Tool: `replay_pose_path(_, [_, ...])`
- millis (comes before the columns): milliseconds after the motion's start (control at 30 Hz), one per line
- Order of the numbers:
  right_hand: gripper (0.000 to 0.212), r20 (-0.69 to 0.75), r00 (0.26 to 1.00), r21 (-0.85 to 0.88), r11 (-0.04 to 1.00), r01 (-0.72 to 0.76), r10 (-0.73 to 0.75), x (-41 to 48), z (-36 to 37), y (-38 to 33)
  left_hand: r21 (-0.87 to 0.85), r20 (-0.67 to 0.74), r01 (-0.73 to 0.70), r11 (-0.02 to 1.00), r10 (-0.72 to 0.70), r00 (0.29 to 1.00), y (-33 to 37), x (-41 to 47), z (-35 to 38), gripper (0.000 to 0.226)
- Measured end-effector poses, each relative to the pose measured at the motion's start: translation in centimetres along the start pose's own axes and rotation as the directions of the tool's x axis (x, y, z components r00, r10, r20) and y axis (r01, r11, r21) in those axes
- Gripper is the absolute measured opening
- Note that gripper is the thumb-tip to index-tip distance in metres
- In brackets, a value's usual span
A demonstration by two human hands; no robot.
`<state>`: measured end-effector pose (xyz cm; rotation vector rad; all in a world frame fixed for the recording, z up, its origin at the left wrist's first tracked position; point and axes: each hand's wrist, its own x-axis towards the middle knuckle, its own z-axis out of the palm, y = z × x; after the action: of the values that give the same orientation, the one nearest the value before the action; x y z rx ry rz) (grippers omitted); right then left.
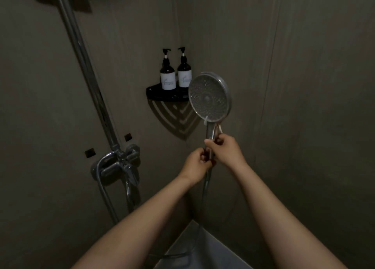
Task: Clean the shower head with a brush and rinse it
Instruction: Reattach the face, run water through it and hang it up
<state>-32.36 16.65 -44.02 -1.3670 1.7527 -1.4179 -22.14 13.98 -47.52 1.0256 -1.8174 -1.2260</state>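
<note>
Shower head (209, 97) sits at centre frame, off its holder, held upright with its nozzle face turned toward the camera. Both hands are wrapped around its handle: the right hand (227, 150) grasps higher up, thumb across the front, and the left hand (195, 165) is clenched just below it, near where the hose (204, 189) joins. Both forearms reach up from the bottom corners of the frame and meet at the handle. A thin pale piece shows beside the handle above the right hand; it may be a brush, but I cannot tell.

Judging by this, the task is early: no water is running, no foam shows on the face, and scrubbing and rinsing appear yet to be done.

Outward, the hose drops toward the lower centre. Two bottles (175, 74) stand on a corner shelf (154, 94) just left of the head. The mixer tap (119, 163) and riser pipe (81, 51) occupy the left side.
</note>
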Motion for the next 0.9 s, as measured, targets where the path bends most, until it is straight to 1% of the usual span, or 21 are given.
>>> replay_pose_path(33, [0.025,0.002,1.000,-0.005,0.999,0.031,-0.031,0.4,-0.4,-1.3,0.011,-0.027,-0.022,1.000,0.023,0.999,1.3,0.3,-0.4,0.023])
replay_pose_path(100, [0.014,0.001,0.997,-0.007,0.997,0.082,-0.082,1.4,-1.0,-3.9,0.041,-0.085,-0.062,0.997,0.066,0.994,4.0,0.9,-1.5,0.020])
replay_pose_path(167, [0.008,-0.001,0.992,0.002,0.992,0.126,-0.126,2.5,-1.5,-6.5,0.057,-0.148,-0.100,0.993,0.108,0.983,6.7,1.5,-2.6,0.026])
replay_pose_path(200, [0.009,-0.004,0.988,-0.009,0.988,0.151,-0.151,3.1,-1.7,-7.9,0.068,-0.172,-0.118,0.991,0.128,0.977,8.1,1.8,-3.1,0.028])
replay_pose_path(300, [0.026,-0.027,0.979,-0.087,0.976,0.201,-0.204,4.4,-2.3,-12.5,0.151,-0.249,-0.153,0.977,0.188,0.950,11.9,2.6,-4.9,0.024])
replay_pose_path(333, [0.026,-0.024,0.976,-0.098,0.972,0.212,-0.216,4.9,-2.4,-13.8,0.179,-0.278,-0.162,0.970,0.208,0.938,12.9,3.1,-5.6,0.019])
replay_pose_path(400, [0.016,-0.019,0.971,-0.125,0.964,0.235,-0.239,5.9,-2.2,-16.4,0.231,-0.322,-0.180,0.956,0.249,0.913,14.9,3.9,-7.1,0.010])
replay_pose_path(467, [0.038,-0.042,0.968,-0.126,0.962,0.242,-0.249,7.0,-2.0,-19.0,0.271,-0.353,-0.198,0.942,0.288,0.890,16.9,4.9,-8.9,0.013])
replay_pose_path(500, [0.040,-0.042,0.965,-0.116,0.961,0.251,-0.257,7.5,-1.8,-20.2,0.277,-0.360,-0.209,0.938,0.303,0.882,17.7,5.4,-9.8,0.012])
replay_pose_path(567, [0.020,-0.038,0.960,-0.144,0.952,0.270,-0.278,8.5,-1.1,-22.4,0.284,-0.381,-0.220,0.933,0.320,0.867,19.0,6.1,-11.4,0.011])
replay_pose_path(600, [0.023,-0.039,0.958,-0.150,0.949,0.277,-0.286,9.0,-0.6,-23.4,0.287,-0.395,-0.215,0.933,0.320,0.861,19.7,6.4,-12.3,0.012])
replay_pose_path(633, [0.032,-0.033,0.957,-0.165,0.946,0.279,-0.288,9.5,0.0,-24.6,0.277,-0.408,-0.210,0.938,0.313,0.858,20.2,6.7,-13.3,0.015])
replay_pose_path(667, [0.035,-0.021,0.957,-0.198,0.939,0.281,-0.290,10.1,0.6,-25.7,0.276,-0.424,-0.207,0.939,0.312,0.850,20.4,7.4,-14.5,0.020])
replay_pose_path(700, [0.031,0.004,0.955,-0.241,0.927,0.289,-0.296,10.7,1.2,-26.9,0.280,-0.441,-0.193,0.940,0.305,0.844,20.8,7.9,-15.7,0.022])
replay_pose_path(733, [0.023,0.036,0.954,-0.283,0.912,0.296,-0.299,11.4,1.9,-28.1,0.284,-0.448,-0.186,0.941,0.302,0.841,21.2,8.3,-16.9,0.021])
replay_pose_path(767, [0.021,0.065,0.951,-0.313,0.899,0.306,-0.301,12.0,2.4,-29.4,0.290,-0.450,-0.185,0.939,0.305,0.839,21.8,8.5,-18.1,0.013])
replay_pose_path(800, [0.024,0.089,0.949,-0.332,0.889,0.314,-0.302,12.7,3.1,-30.6,0.297,-0.457,-0.186,0.937,0.310,0.834,22.5,8.5,-19.2,0.007])
replay_pose_path(867, [0.030,0.135,0.939,-0.325,0.880,0.345,-0.318,14.0,4.2,-33.0,0.308,-0.474,-0.182,0.934,0.317,0.822,23.7,9.4,-21.7,0.009])
replay_pose_path(900, [0.031,0.145,0.932,-0.314,0.878,0.361,-0.331,14.7,4.8,-34.1,0.303,-0.472,-0.176,0.937,0.308,0.826,24.4,10.0,-22.9,0.008])
